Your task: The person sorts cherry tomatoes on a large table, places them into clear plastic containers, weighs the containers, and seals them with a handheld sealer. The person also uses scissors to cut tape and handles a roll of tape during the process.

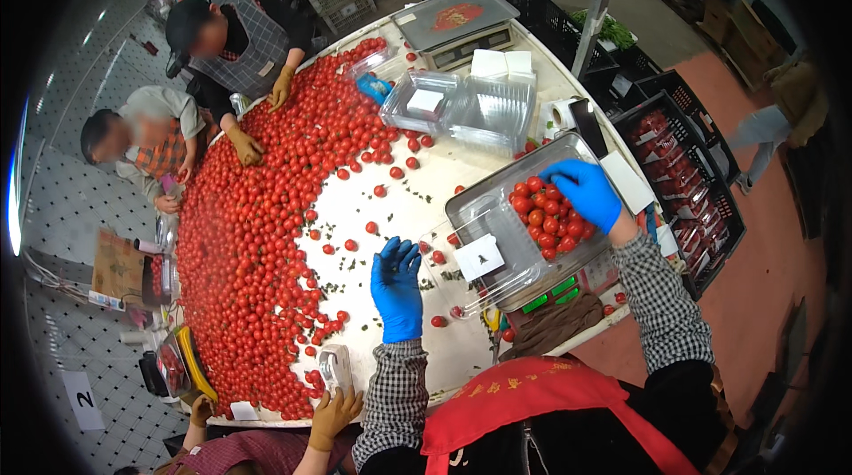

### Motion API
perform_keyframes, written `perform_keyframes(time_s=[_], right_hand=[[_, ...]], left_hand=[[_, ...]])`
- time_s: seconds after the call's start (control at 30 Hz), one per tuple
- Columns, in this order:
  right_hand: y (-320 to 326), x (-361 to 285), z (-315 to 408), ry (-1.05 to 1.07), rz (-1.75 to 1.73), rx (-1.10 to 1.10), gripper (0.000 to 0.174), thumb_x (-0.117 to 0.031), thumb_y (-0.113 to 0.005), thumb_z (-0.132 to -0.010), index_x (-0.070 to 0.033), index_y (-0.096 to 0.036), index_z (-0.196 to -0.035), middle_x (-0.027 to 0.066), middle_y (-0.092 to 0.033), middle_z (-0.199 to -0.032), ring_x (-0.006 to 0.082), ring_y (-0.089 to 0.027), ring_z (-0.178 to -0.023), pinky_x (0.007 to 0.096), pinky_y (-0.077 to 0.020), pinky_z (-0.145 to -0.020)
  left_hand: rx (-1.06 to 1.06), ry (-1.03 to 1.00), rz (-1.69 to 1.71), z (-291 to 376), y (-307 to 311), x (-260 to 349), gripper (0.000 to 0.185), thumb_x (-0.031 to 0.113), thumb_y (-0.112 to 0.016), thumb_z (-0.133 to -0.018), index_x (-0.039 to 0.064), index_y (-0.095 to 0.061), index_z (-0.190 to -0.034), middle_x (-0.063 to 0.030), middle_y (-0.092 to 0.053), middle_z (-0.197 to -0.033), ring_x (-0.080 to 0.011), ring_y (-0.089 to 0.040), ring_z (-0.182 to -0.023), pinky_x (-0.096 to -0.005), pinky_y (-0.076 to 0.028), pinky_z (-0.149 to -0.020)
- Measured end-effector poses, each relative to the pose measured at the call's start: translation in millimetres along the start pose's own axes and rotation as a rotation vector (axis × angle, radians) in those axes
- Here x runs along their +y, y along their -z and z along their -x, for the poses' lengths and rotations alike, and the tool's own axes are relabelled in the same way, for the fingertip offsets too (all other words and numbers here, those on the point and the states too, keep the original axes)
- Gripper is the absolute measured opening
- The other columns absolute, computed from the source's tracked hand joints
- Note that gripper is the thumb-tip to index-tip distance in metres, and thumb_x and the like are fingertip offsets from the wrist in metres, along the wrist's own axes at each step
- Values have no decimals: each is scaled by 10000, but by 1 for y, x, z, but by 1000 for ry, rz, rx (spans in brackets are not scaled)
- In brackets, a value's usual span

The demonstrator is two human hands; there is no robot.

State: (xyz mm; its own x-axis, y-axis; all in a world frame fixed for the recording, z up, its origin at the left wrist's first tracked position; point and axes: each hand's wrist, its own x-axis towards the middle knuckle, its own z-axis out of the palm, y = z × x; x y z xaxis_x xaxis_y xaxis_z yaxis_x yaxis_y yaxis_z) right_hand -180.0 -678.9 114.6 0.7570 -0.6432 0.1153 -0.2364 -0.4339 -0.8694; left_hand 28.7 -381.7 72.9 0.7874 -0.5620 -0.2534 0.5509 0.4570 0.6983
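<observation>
My right hand (pixel 584 191), in a blue glove, rests at the upper edge of the cherry tomatoes (pixel 547 218) in a clear plastic clamshell box; whether its fingers grip one cannot be told. The box stands in a metal tray (pixel 466 198) on a scale with green displays (pixel 550 295). Its clear lid (pixel 506 265) lies folded open to the left, with a white paper (pixel 478 258) on it. My left hand (pixel 398 288), also blue-gloved, is raised over the white table (pixel 413 215) left of the lid, fingers slightly curled and nothing visible in it.
A large heap of cherry tomatoes (pixel 259 242) covers the table's left side. Beyond the tray are stacked clear boxes (pixel 492 112), a phone (pixel 586 122) and another scale (pixel 456 15). Black crates (pixel 685 192) stand at the right. Co-workers' gloved hands (pixel 245 146) are around the heap.
</observation>
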Motion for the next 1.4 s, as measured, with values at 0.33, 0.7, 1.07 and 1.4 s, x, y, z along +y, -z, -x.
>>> perform_keyframes(time_s=[0.33, 0.7, 1.07, 1.4], right_hand=[[-22, -42, -55, 13, -77, -139, 229, -59, -545, -924, 7, -704, -1075, 96, -717, -954, 147, -667, -845, 276, -529, -797], [-161, -118, -116, 199, -25, -601, 263, -125, -582, -919, -41, -701, -1137, 131, -719, -1072, 195, -693, -930, 315, -544, -847], [-332, -63, -239, 179, 754, -684, 660, -350, -612, -901, -148, -377, -1484, 167, -358, -1523, 342, -425, -1348, 435, -372, -1105], [-431, -50, -283, 224, 925, -472, 930, -664, -536, -870, -257, -92, -1577, 168, -113, -1621, 483, -37, -1467, 670, -105, -1150]], left_hand=[[177, -37, -27, 14, 84, 25, 473, 363, -428, -1020, 12, -541, -1317, -145, -599, -1234, -284, -549, -1174, -426, -411, -1054], [445, -88, 28, -16, 117, 48, 521, 335, -525, -979, 58, -436, -1411, -174, -494, -1357, -294, -508, -1233, -433, -396, -1058], [548, -156, -290, -111, 152, 81, 508, 231, -527, -960, 62, -406, -1423, -152, -510, -1343, -266, -526, -1190, -408, -420, -1000], [408, -503, -1053, -173, 159, 113, 543, 147, -563, -955, 12, -390, -1452, -202, -397, -1465, -331, -372, -1370, -442, -298, -1140]])
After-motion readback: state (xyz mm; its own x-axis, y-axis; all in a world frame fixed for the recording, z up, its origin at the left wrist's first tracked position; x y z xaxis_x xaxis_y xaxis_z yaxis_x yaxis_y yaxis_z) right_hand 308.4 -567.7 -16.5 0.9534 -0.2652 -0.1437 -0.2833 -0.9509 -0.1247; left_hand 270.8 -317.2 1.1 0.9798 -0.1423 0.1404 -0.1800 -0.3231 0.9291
